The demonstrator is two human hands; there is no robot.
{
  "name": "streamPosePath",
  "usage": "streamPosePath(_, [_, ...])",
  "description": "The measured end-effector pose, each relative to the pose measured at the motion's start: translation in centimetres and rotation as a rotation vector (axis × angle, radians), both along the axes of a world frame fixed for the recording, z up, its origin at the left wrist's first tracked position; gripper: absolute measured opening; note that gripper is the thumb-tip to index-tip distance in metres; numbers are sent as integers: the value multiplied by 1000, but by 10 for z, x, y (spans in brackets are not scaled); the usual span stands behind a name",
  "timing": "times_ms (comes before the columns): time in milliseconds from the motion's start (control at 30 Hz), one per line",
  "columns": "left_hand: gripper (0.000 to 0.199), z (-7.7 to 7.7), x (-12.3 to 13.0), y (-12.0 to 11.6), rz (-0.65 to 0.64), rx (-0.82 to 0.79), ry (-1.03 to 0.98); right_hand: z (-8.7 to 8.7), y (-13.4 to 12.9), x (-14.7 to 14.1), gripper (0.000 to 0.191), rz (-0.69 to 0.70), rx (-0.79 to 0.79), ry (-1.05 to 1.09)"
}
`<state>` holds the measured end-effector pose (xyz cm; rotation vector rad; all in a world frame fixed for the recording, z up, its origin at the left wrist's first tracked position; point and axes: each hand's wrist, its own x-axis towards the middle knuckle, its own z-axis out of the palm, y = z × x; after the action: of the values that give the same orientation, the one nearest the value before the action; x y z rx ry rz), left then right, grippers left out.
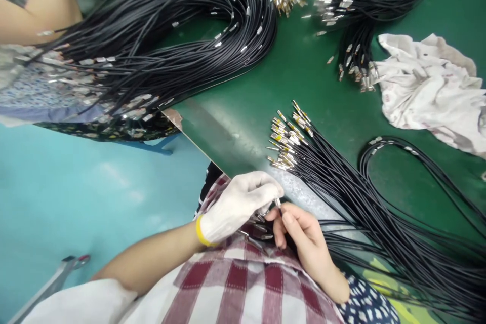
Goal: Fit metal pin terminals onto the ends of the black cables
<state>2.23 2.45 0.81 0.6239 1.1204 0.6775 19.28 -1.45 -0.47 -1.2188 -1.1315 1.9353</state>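
- Connector (278, 204), small and metallic, sits between the two hands, low over the person's lap and close to the edge of the green bench (235, 96).
- Left hand (243, 202), in a white glove with a yellow cuff, has its thumb and fingers closed on the connector.
- Right hand (307, 238), bare, pinches the dark stem (280, 211) just below the metal, fingers curled in.
- Near both hands, a long bundle of black cables (353, 187) lies across the bench, its silvery, partly yellowish tips fanned out just beyond the glove.
- Beside that bundle, a few thinner-grouped cables (408, 149) bend round in a loop.
- Crumpled white cloth (429, 86) rests farther off to the right, next to a coiled cable bunch (395, 2) with metal ends.
- Over on the left, a big curved heap of cables (243, 45) reaches toward another person's arm (45, 5).
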Motion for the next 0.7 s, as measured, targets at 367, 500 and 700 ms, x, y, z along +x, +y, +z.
streamPosePath(367, [17, 5, -5, 8, -98, 12, 20, -3, 4, -11, 30, -66, 89, -50])
streamPosePath(500, [16, 5, -5, 10, -93, -8, -5, -4, 4, -13, 34, -123, 96, -100])
streamPosePath(700, [17, 2, -4, 8, -69, -12, -46, -3, 5, -13, 34, -156, 198, -187])
